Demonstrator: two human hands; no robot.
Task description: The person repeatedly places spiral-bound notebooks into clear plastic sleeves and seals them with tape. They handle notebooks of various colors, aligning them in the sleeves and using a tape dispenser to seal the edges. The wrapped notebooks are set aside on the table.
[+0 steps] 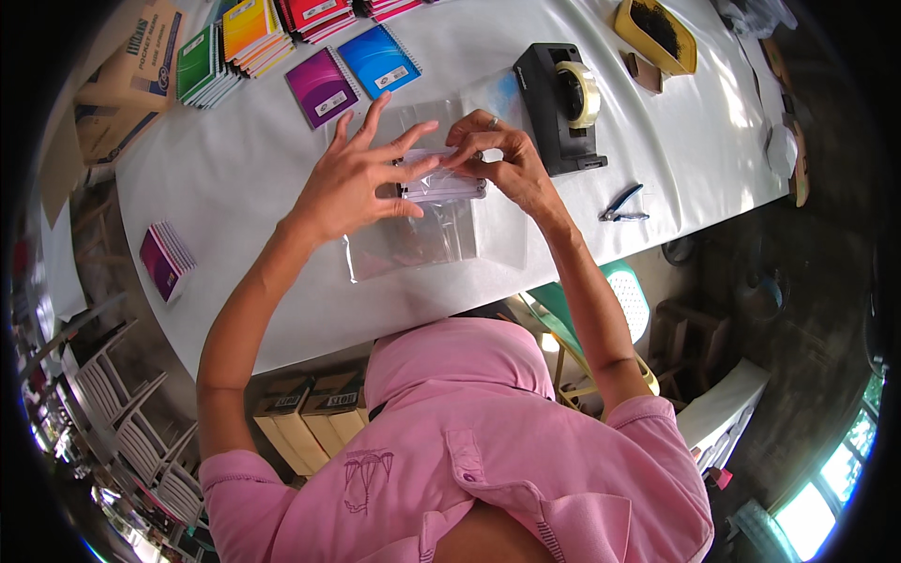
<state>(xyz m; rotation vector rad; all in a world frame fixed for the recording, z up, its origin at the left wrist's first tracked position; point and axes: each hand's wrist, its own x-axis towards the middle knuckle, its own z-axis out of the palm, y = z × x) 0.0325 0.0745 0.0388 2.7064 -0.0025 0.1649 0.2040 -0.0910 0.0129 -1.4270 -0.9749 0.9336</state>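
A small bundle with pale, layered edges lies on the table, wrapped in shiny clear plastic. Under and around it spreads a clear plastic sheet. My left hand reaches over the bundle's left side, fingers spread wide, some fingertips at the plastic. On the other side, my right hand, with a ring on one finger, has thumb and fingers drawn together on the film at the bundle's top right. Exactly what the right fingertips pinch is partly hidden. Just right of that hand stands a black tape dispenser with a clear tape roll.
Beyond my hands lie a purple notebook and a blue notebook, near green and yellow notebook stacks. Blue-handled nippers lie right; a yellow tray sits far right. Purple notebooks stand left, beside a cardboard box.
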